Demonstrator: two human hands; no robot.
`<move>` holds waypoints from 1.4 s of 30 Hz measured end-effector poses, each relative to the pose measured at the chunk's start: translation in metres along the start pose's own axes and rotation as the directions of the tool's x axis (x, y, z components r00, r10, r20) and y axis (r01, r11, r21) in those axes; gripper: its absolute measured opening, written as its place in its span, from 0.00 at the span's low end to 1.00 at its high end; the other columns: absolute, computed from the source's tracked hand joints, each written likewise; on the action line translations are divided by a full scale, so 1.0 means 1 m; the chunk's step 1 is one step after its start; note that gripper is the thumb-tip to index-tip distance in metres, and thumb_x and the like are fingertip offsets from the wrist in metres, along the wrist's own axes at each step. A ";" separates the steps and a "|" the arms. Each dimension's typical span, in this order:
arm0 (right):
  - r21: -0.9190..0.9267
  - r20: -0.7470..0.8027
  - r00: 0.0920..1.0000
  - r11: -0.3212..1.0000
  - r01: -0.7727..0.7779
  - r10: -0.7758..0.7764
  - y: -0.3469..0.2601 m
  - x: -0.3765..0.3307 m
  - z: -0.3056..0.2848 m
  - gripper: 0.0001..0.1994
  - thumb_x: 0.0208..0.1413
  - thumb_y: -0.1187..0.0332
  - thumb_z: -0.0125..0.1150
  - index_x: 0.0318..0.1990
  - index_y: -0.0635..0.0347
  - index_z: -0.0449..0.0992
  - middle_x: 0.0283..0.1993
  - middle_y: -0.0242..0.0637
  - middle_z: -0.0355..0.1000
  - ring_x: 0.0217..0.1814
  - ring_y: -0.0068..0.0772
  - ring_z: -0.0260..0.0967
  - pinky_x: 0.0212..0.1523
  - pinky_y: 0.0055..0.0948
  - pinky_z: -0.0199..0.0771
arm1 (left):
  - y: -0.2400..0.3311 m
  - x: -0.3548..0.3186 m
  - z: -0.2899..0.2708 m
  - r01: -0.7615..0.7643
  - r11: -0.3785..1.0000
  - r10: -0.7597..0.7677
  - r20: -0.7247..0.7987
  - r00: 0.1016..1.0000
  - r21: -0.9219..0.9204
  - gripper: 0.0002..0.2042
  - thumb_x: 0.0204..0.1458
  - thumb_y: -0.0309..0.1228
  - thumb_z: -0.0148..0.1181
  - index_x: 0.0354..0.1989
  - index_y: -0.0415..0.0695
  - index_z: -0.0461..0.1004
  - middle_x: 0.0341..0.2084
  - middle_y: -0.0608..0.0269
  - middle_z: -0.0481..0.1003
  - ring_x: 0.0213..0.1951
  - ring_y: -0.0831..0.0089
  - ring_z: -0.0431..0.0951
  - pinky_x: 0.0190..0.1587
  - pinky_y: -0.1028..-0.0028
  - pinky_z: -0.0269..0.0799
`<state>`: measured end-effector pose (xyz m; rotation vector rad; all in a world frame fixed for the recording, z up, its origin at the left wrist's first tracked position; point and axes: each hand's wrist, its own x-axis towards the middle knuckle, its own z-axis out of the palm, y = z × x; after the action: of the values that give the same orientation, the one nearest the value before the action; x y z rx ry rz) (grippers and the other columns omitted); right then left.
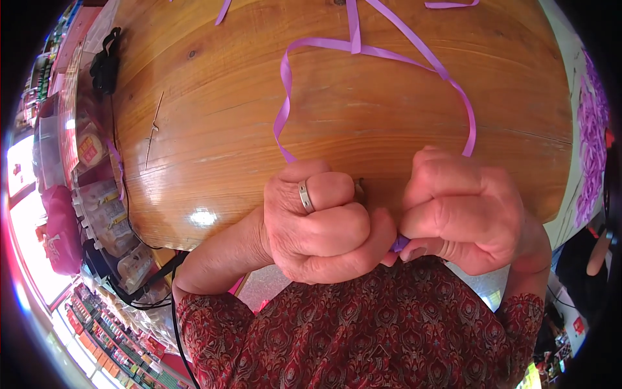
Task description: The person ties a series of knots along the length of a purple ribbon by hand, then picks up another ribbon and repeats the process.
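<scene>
Both my hands are closed, side by side at the near edge of the wooden table [214, 97]. A long purple ribbon [282, 110] runs from my left hand [324, 223] up across the tabletop in a loop. Another stretch of purple ribbon [468, 110] comes down to my right hand [463, 211]. Between the thumbs and fingertips a small bunched bit of darker purple ribbon [400, 244] shows, pinched by the right hand. A ring sits on a left finger. The rest of what the fingers hold is hidden.
Loose purple ribbon pieces [451, 4] lie at the far side. A thin twisted wire [154, 129] rests on the left of the table, near a black cord bundle [107, 61]. Clear plastic boxes [103, 211] stand along the left edge. Many purple ribbon strips [591, 136] hang at the right.
</scene>
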<state>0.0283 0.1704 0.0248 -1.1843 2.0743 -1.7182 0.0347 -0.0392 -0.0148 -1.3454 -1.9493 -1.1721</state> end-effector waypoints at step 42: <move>-0.108 -0.175 0.976 0.983 -0.149 0.129 0.004 0.007 -0.011 0.05 0.47 0.79 0.64 0.33 0.67 0.75 0.28 0.39 0.71 0.26 0.28 0.66 0.27 0.23 0.64 | -0.001 0.014 -0.005 0.427 0.903 -0.424 0.066 0.903 -0.046 0.20 0.46 0.29 0.65 0.48 0.34 0.71 0.35 0.57 0.73 0.33 0.68 0.70 0.34 0.73 0.65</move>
<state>0.0157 0.1736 0.0264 -0.9264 2.3287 -1.7015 0.0280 -0.0365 -0.0021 -1.0100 -2.3434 -1.4103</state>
